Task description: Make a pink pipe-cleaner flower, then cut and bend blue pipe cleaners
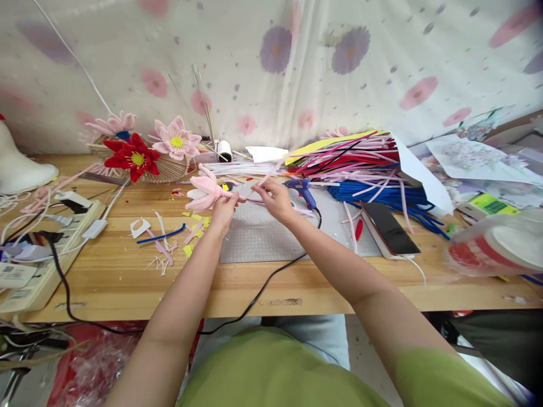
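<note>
A pink pipe-cleaner flower (205,191) lies on its side in the air, its petals pointing left. My left hand (226,213) is closed around the base of the flower, where the stem begins. To the right, my right hand (275,199) pinches a pink pipe cleaner (268,177) near the stem, with one end sticking up past the fingers. Both hands hover over a grey cutting mat (258,243). Just beyond my right hand lies a blue glue gun (306,192), its black cord running toward the table's front edge.
Finished red (136,158) and pink (177,140) flowers stand at the back left. Bundles of blue pipe cleaners (382,195) lie at right, near a phone (390,229) and a plastic-wrapped cup (496,249). Scraps surround a blue pipe-cleaner piece (161,234). A power strip (55,254) sits left.
</note>
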The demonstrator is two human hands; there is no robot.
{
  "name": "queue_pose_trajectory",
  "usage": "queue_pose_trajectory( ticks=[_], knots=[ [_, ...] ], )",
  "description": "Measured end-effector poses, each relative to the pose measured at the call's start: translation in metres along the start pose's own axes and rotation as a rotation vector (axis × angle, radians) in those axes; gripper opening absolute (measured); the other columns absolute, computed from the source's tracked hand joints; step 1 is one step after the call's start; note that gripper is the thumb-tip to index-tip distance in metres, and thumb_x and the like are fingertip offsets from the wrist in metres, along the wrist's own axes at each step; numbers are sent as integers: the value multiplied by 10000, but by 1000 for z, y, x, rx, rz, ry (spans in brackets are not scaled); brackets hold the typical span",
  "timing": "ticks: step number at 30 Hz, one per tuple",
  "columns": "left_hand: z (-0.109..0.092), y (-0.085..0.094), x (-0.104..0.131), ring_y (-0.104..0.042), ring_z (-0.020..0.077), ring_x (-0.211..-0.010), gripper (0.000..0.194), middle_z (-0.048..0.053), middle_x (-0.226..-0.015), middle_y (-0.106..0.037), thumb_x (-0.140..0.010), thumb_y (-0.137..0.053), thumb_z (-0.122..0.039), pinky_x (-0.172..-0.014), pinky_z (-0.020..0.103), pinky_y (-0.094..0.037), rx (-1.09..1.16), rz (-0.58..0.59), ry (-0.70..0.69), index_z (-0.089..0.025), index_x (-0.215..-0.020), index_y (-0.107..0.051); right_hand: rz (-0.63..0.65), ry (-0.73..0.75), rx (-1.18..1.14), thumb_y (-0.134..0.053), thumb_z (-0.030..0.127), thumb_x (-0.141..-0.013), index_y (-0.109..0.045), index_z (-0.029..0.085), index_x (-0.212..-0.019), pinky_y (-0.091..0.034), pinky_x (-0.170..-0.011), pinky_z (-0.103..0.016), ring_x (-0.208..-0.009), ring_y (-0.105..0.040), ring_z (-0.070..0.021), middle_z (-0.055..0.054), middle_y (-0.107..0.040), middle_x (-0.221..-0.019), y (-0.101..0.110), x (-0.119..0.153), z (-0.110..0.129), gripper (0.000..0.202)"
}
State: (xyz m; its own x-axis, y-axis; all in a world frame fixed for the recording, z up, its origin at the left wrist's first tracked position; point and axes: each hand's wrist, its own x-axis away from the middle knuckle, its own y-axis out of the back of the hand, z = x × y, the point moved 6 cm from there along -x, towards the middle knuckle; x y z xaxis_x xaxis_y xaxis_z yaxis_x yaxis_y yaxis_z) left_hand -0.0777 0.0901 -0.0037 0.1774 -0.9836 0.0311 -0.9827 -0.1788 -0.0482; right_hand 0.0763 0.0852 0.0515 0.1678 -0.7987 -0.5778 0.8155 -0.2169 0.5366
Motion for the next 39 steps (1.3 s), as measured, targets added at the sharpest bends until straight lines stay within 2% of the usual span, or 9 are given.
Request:
queue_pose_trajectory(
  ticks=[7,11,16,19,22,25,29,33,39],
  knots=[
    [-13,-9,3,-440,109,-588,307,31,-658,-603,-681,-596,-438,-596,246,-341,-141,206,-175,-162,-550,-631,68,-504,-177,-450,378,-830,-590,166,-797,-433,-573,-211,-573,-574,-105,6,-582,-616,-20,-1,-42,257],
    [-19,-16,9,-487,128,-654,277,31,-686,-599,-681,-609,-408,-673,248,-384,-115,333,-178,-169,-542,-613,343,-696,-276,-525,308,-772,-574,154,-658,-379,-421,-191,-393,-459,-68,28,-514,-492,-38,8,-43,198],
    [-23,-23,17,-536,150,-730,244,15,-678,-588,-696,-607,-396,-724,258,-411,-107,471,-202,-175,-593,-601,750,-829,-431,-662,264,-629,-627,147,-575,-339,-344,-171,-377,-422,-48,1,-586,-516,-53,23,-41,133],
    [-22,-25,19,-549,154,-748,233,8,-677,-593,-699,-609,-393,-728,260,-411,-101,495,-196,-175,-617,-593,856,-859,-447,-699,249,-579,-624,154,-542,-307,-327,-172,-376,-406,-45,0,-598,-528,-57,25,-44,127],
    [-19,-21,13,-529,135,-662,228,1,-615,-580,-711,-604,-370,-691,253,-399,-127,396,-141,-170,-604,-586,874,-851,-393,-675,270,-633,-640,153,-581,-331,-364,-185,-391,-408,-52,-11,-593,-534,-56,23,-44,133],
    [-14,-10,2,-507,119,-601,235,12,-590,-588,-698,-628,-360,-638,245,-376,-101,205,-33,-159,-586,-585,643,-712,-224,-575,334,-756,-657,142,-710,-409,-494,-226,-509,-504,-95,-58,-641,-683,-44,12,-42,214],
    [-2,-1,-7,-492,107,-545,295,30,-569,-601,-663,-663,-410,-558,238,-333,-24,78,122,-151,-561,-564,178,-154,198,-469,244,-836,-608,165,-989,-403,-702,-273,-791,-546,-153,-76,-614,-947,-14,1,-15,221],
    [5,1,-8,-488,91,-511,322,8,-535,-573,-620,-691,-442,-497,223,-278,24,50,187,-153,-581,-556,316,369,453,-365,142,-871,-585,224,-1055,-344,-737,-293,-879,-474,-181,-73,-558,-974,-29,18,11,299],
    [6,0,-2,-490,72,-495,324,0,-533,-563,-604,-708,-417,-470,205,-261,111,41,287,-146,-569,-534,363,647,545,-389,176,-886,-599,215,-1001,-298,-767,-328,-886,-417,-192,-82,-553,-982,-42,29,17,242]
  ],
)
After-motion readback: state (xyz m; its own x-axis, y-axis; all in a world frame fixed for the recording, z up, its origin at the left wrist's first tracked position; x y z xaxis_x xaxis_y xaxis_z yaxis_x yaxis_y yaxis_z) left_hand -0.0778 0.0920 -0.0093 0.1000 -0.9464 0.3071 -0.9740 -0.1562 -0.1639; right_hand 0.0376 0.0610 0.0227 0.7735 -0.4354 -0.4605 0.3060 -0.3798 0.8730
